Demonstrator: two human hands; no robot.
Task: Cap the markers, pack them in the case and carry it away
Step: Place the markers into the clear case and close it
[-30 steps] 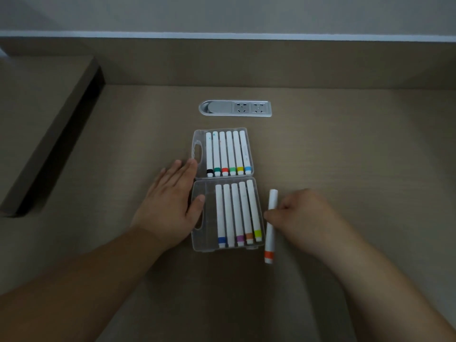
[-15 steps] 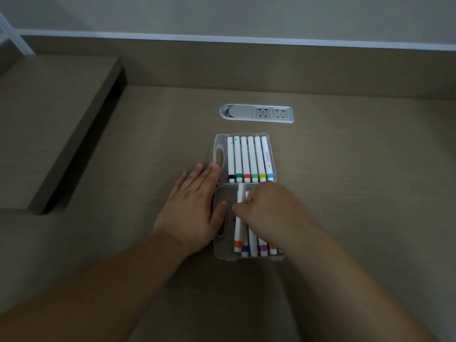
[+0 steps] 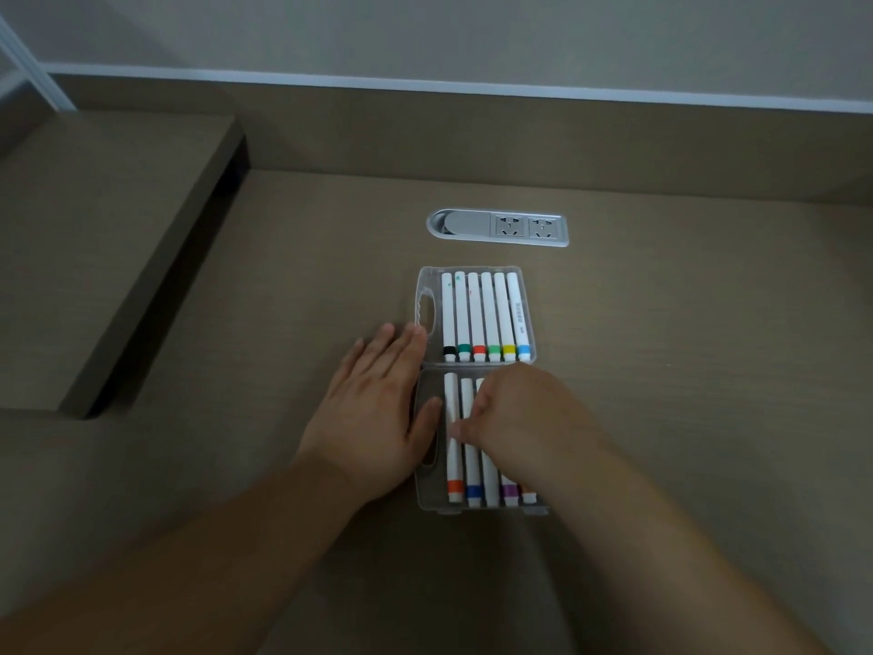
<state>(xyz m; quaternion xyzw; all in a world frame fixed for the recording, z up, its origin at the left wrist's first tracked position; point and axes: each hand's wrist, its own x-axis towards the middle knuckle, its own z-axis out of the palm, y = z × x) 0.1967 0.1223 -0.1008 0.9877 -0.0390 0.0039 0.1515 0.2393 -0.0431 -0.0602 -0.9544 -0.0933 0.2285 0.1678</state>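
On a dim brown desk (image 3: 661,371) the clear case (image 3: 530,319) lies open, both halves filled with capped markers. The left hand (image 3: 373,408) rests flat beside it; the right hand (image 3: 519,413) presses the orange marker (image 3: 452,446) into place, its curl unclear. Closing and carrying remain

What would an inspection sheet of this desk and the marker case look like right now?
Surface: brown desk, dim light.
Job's things: clear case lying open; far half holds six capped markers; near half holds more, orange marker leftmost.
Clutter: nothing seen.
Hands: left hand flat on the desk, thumb on the case's handle edge; right hand over the near half, fingertips on the markers there.
Cables: nothing seen; socket panel set in the desk, nothing plugged in.
Surroundings: raised shelf at left, wall behind.
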